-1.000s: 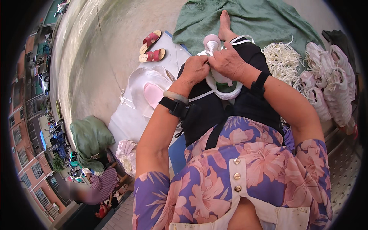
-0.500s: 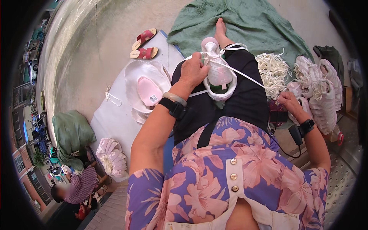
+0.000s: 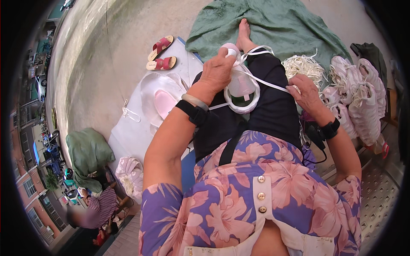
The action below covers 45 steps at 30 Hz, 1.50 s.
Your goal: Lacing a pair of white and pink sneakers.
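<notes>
Shoe (image 3: 241, 85): lying on the lap, white, opening turned toward the body, toe pointing away toward the bare foot (image 3: 244, 32); long axis running from body to foot.
Left hand (image 3: 218, 70): resting over the shoe's left side and toe end, fingers curling round the upper and gripping it; touching, clearly the nearer hand.
Lace (image 3: 265, 83): white, stretching from the shoe's far end rightward across the black trousers (image 3: 273, 113) to the right hand; a loop also lying past the toe.
Right hand (image 3: 308, 91): sitting to the right of the shoe, apart from it, on the thigh; fingers bending down onto the lace end, seemingly pinching it, though the fingertips are hiding from view, so the grip cannot be told for certain.
Key relation: lace running sideways from the shoe, roughly across its long axis, shoe lying left of the right fingers.
Lace bundle (image 3: 304, 67): piling up just right of the shoe, beyond the right hand.
Shoe pile (image 3: 358, 98): white, stacking farther right of the shoe.
Green cloth (image 3: 273, 23): spreading beyond the shoe, under the foot.
Sandals (image 3: 160, 53): red pair, lying well left of the shoe on a white sheet (image 3: 128, 132).
Pink insole (image 3: 163, 102): lying left of the shoe in a white heap.
</notes>
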Available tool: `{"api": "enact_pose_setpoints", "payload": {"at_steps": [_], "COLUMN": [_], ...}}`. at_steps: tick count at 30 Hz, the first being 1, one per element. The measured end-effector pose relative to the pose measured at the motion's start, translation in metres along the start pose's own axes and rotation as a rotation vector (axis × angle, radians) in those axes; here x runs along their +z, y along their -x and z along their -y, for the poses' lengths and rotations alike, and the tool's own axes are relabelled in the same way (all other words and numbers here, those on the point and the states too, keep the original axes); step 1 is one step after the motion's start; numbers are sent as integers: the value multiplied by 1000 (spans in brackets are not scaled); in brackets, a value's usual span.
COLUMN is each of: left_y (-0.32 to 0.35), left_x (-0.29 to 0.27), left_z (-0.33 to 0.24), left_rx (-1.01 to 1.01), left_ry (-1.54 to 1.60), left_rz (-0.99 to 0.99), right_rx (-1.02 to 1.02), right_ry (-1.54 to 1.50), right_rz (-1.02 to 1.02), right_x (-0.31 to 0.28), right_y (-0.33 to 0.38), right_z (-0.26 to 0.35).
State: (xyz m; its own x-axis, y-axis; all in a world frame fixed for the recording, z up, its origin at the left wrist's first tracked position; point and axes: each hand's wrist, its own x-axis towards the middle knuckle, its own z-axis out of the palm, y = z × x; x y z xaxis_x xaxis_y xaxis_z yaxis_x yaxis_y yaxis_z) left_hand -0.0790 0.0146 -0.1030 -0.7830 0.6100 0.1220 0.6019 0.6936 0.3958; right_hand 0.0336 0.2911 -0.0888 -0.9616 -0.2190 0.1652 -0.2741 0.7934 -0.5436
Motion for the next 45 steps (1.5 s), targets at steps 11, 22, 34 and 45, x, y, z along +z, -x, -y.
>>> {"api": "enact_pose_setpoints", "payload": {"at_steps": [11, 22, 34, 45], "left_y": [6, 13, 26, 9], "left_x": [-13, 18, 28, 22], "left_z": [4, 13, -7, -11], "left_rx": [150, -389, -469, -434], "left_ry": [-281, 398, 474, 173], "left_rz": [1, -447, -259, -302], "right_rx": [-125, 618, 803, 30], "right_ry": [148, -880, -875, -121], "right_rz": [125, 670, 678, 175], "right_x": [62, -20, -42, 57], "right_y": [-56, 14, 94, -92], "right_z": [43, 47, -6, 43]}}
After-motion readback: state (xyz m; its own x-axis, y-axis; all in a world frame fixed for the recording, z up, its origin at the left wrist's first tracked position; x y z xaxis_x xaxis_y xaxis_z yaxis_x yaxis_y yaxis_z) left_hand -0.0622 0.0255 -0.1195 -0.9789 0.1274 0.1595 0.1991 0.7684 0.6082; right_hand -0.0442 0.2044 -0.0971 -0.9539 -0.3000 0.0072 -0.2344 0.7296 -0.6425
